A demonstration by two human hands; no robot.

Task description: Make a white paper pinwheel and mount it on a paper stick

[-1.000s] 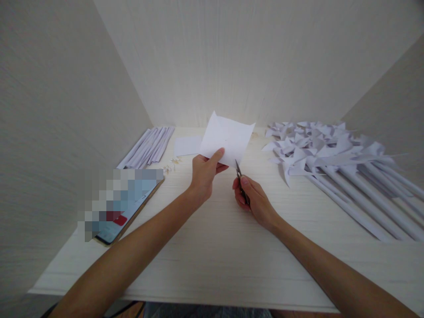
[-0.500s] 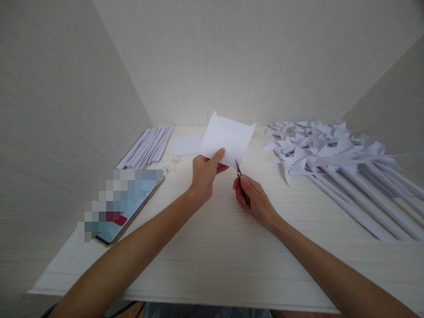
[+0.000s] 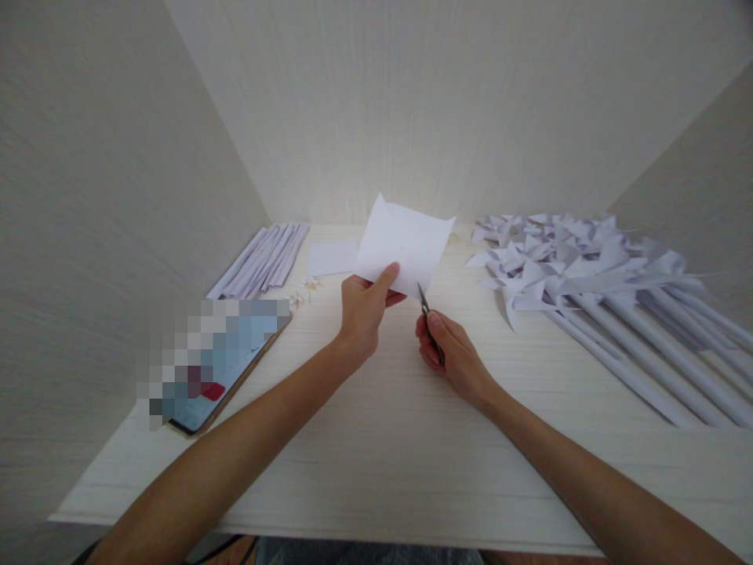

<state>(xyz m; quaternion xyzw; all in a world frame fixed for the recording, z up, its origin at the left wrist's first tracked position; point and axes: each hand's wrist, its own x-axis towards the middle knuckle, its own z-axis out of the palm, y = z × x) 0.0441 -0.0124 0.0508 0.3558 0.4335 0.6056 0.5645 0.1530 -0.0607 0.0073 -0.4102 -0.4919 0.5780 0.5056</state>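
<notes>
On the far left of the pale wooden table (image 3: 376, 471) lies one phone (image 3: 220, 369), its screen blurred out, and behind it one bundle of rolled white paper sticks (image 3: 262, 260), too tightly packed to count exactly. Just beside the bundle's near end sits a small scatter of tiny pale pins (image 3: 301, 295), and behind them one flat white sheet (image 3: 330, 257) rests on the tabletop. Toward the middle, the left hand (image 3: 365, 310) is closed on the lower edge of one square sheet of white paper (image 3: 405, 242), thumb on the near face, holding it tilted up above the table. Just right of that, the right hand (image 3: 448, 355) grips one pair of small scissors (image 3: 424, 304), whose blade tips point up at the paper's lower edge; whether the blades stand apart or together is too small to tell. Farther right, one heap of finished white paper pinwheels (image 3: 565, 255) covers the table, their long white stems (image 3: 652, 353) running toward the near right corner, overlapping too much to count.
</notes>
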